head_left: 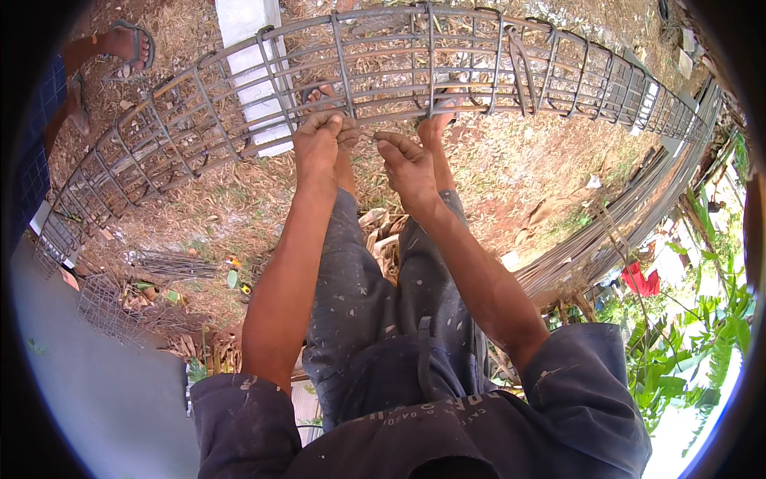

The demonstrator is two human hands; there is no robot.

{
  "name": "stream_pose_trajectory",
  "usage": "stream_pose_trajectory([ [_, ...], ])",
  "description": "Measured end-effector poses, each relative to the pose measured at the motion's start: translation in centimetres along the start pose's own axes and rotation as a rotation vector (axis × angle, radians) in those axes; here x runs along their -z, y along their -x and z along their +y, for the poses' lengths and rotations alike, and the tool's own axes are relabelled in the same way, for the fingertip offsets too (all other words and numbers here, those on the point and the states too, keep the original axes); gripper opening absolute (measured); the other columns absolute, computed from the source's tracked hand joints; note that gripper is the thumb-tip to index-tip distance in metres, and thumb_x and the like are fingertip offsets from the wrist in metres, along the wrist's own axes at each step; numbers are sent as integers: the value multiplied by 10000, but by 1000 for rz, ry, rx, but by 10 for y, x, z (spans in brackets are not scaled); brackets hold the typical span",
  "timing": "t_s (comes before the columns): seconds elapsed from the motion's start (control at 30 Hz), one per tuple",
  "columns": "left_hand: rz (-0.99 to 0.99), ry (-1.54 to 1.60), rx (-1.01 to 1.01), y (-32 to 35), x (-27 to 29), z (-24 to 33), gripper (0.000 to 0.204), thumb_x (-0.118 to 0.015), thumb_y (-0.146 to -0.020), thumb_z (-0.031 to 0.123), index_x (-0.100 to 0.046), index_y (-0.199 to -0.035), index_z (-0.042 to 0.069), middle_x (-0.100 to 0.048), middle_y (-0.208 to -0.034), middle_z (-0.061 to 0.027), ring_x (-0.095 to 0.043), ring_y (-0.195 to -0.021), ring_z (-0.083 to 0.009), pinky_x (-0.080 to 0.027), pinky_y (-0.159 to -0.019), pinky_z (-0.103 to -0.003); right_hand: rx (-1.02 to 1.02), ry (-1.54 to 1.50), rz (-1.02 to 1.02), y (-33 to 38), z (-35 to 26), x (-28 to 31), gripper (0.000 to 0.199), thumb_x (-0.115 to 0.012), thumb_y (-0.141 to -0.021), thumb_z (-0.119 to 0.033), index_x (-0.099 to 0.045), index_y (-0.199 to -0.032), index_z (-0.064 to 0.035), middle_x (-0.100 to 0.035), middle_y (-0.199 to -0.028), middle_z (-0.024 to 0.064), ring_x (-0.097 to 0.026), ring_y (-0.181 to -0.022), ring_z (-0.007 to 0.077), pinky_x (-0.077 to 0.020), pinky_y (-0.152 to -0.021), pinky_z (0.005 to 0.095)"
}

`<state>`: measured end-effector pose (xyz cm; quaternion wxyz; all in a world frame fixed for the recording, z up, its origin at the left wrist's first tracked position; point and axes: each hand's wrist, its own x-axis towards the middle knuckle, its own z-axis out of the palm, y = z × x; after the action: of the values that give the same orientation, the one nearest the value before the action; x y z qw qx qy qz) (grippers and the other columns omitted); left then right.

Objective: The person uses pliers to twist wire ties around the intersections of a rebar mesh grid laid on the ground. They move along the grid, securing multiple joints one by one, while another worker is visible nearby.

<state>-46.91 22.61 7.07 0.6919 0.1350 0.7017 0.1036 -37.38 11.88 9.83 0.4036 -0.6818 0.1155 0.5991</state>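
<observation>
A long cage of steel reinforcing bars (432, 60) with square hoops curves across the upper part of the head view. Close to its near lower bar, my left hand (317, 142) is closed in a pinch. My right hand (408, 166) is just to its right, thumb and forefinger pressed together. Between the two sets of fingertips runs a short, thin piece of wire (366, 135). Exactly how the wire meets the bar is hidden by the left fingers.
White concrete blocks (257, 80) support the cage at left. A bundle of long steel bars (590, 243) lies to the right, beside green plants (678, 351). Another person's sandalled foot (132, 46) is at upper left. Cut rods (177, 264) lie on the leaf-strewn ground.
</observation>
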Motion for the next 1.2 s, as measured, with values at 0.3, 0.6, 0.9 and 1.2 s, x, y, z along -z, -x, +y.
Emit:
stream_pose_trajectory([
  [0.3, -27, -114, 98, -30, 46, 19, 145, -534, -925, 65, -575, -1005, -49, -655, -899, -157, -667, -743, -225, -586, -674, -324, 90, 158, 58, 8, 10, -52, 288, -628, -879, -128, -633, -1123, 25, -628, -802, 10, -483, -667, 23, -386, -564, 185],
  [0.6, 0, -898, -457, -53, 28, 2, 204, -607, -864, 168, -629, -1020, 38, -669, -901, -160, -648, -817, -298, -505, -731, -401, -32, -54, 374, -32, 44, -21, 270, -572, -865, -74, -623, -1084, 76, -600, -774, 11, -495, -644, 67, -385, -560, 214],
  [0.9, -183, -1534, -562, -96, 29, -1, 365, -574, -867, 372, -629, -1153, 152, -656, -1051, -197, -613, -1003, -370, -470, -852, -429, -118, -319, 305, -54, 47, -1, 221, -571, -845, -81, -631, -1034, 17, -481, -613, -26, -397, -430, 68, -300, -376, 232],
  [1.2, -92, -1608, -469, -107, 20, -6, 416, -534, -873, 464, -644, -1163, 187, -664, -1070, -161, -601, -1053, -339, -372, -970, -479, -114, -344, 378, -81, 61, -7, 270, -588, -852, -142, -628, -1077, 3, -440, -565, -18, -355, -420, 76, -273, -359, 246],
])
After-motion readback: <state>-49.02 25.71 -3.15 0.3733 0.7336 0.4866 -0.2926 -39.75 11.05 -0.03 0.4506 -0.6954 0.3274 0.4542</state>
